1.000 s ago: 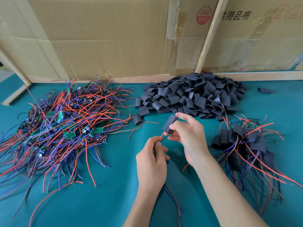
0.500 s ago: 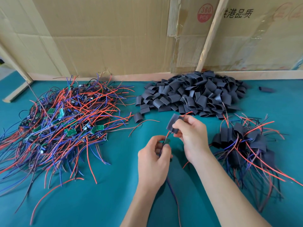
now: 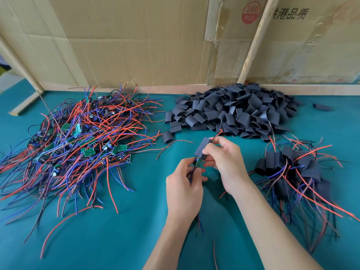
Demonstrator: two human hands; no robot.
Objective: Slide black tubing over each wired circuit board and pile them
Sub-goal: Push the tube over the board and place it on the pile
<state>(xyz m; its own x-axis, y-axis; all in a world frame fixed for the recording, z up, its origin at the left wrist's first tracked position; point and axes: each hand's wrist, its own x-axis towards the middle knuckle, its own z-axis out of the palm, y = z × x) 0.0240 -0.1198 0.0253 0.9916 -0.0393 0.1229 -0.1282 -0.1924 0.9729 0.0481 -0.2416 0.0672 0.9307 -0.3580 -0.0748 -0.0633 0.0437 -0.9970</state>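
Circuit board point(image 3: 198, 163) half-hidden inside tubing point(image 3: 202, 150)

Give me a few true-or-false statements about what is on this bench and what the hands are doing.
1. The right hand pinches a black tube. True.
2. The left hand is empty. False: it holds a green circuit board by its wires.
3. The pile of loose tubes lies against the cardboard wall. True.
4. The finished pile lies on the left. False: it lies on the right.
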